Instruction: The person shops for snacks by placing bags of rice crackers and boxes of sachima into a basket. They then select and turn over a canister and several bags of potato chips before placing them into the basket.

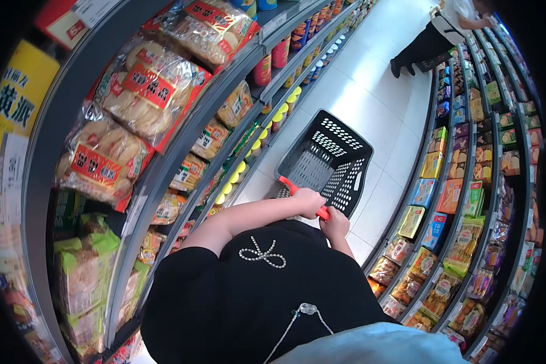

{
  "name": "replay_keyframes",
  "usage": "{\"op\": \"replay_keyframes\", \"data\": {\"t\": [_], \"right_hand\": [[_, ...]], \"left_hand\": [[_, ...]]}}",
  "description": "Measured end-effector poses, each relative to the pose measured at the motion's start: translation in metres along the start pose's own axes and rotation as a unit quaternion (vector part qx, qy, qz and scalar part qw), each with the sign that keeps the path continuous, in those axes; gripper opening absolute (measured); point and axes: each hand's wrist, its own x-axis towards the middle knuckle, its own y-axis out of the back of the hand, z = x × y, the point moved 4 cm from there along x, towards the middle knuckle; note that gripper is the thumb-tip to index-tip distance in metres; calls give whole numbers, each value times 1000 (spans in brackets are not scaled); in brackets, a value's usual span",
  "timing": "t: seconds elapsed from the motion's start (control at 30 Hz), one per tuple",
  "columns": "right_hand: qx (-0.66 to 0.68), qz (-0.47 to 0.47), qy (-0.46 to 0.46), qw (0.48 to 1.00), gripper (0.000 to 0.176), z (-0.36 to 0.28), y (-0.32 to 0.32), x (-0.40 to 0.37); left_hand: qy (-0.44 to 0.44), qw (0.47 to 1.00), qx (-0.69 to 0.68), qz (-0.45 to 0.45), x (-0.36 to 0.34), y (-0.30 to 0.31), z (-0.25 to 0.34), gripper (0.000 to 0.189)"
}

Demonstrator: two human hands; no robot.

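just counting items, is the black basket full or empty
It looks empty: bare slotted plastic shows inside the black basket and no goods are visible, though part of the near end is hidden.

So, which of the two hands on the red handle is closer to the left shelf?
The left hand; the right hand grips the red handle at a place further from the left shelf.

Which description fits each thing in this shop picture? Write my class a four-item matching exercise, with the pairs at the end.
Things:
1. shopping basket
2. basket handle
3. left hand and right hand
4. other person

Descriptions:
A. closed in a grip
B. standing far off
C. dark, with rows of holes
D. red

Pairs: 1-C, 2-D, 3-A, 4-B
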Motion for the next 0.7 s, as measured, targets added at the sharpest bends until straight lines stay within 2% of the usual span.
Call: {"op": "replay_keyframes", "data": {"t": [0.07,0.17,0.2,0.3,0.6,0.7], "right_hand": [[21,11,-17,1000,25,1,8,6],[71,62,26,995,25,16,9,17],[64,65,15,996,24,20,11,20],[-8,-20,-91,996,23,32,10,33],[-42,-49,-59,996,20,49,23,91],[-45,-62,-40,996,20,58,27,111]], "left_hand": [[-21,1000,5,15,10,4,-4,31],[-21,999,4,35,21,11,-9,30],[-16,999,5,40,24,15,-11,29],[-24,999,1,36,34,24,-14,30],[-2,999,8,49,80,52,-33,32],[13,999,10,27,94,66,-37,33]]}}
